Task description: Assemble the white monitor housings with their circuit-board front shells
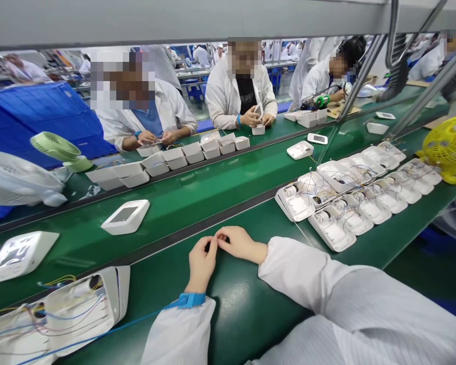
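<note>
My left hand (202, 261) and my right hand (238, 243) meet at the fingertips above the green bench (247, 299). Both are closed in a pinch; anything between the fingers is too small or hidden to make out. A blue wrist strap (192, 300) with a blue cord circles my left wrist. Right of my hands lie rows of open white plastic housings (332, 230) with wires and small dark round parts inside. To the left, nearer me, more open housings (78, 309) hold loose coloured wires.
A conveyor belt (201, 195) runs past, carrying white devices with display screens (126, 217). Several co-workers in white coats (243, 91) sit opposite, beside a line of white housings (193, 152). A yellow fan (448, 147) stands at right; green (57, 147) and white fans (21, 177) at left.
</note>
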A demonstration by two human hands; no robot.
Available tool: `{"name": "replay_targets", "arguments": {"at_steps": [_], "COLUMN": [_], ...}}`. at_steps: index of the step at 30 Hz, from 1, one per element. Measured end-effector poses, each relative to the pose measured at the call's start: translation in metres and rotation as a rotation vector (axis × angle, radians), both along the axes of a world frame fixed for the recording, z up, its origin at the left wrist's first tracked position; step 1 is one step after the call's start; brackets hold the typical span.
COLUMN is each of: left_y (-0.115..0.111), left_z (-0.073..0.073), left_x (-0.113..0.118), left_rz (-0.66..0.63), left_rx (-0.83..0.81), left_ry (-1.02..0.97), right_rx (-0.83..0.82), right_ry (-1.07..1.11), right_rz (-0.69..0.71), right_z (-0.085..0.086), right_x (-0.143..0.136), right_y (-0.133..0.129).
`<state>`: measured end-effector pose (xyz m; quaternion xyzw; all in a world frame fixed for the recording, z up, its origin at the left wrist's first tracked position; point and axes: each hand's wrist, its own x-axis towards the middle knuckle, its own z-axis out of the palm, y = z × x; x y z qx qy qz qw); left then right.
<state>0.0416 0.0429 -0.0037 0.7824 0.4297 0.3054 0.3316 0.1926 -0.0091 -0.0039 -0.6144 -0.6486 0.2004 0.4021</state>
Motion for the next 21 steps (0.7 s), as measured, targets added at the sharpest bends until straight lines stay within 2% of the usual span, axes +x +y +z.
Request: {"name": "replay_targets", "arguments": {"at_steps": [2, 7, 12, 21], "left_y": [-0.003, -0.006, -0.006, -0.007], "left_z": [-0.001, -0.001, 0.001, -0.002], "left_x": [-0.001, -0.010, -0.010, -0.010], "left_rz": [0.043, 0.031, -0.054, -0.029], "left_rx": [-0.011, -0.040, -0.069, 0.037], "left_ry": [0.013, -0.041, -0.083, -0.062], "right_rx": [-0.024, -0.032, -0.023, 0.006], "right_ry": [-0.073, -0.269, -0.288, -0.329], "right_rz": [-0.016, 0.004, 0.070, 0.084], "right_z": [0.002, 0.004, -0.001, 0.001], "right_x": [-0.003, -0.006, 0.000, 0.000], "right_y": [0.003, 0.004, 0.002, 0.003]}}
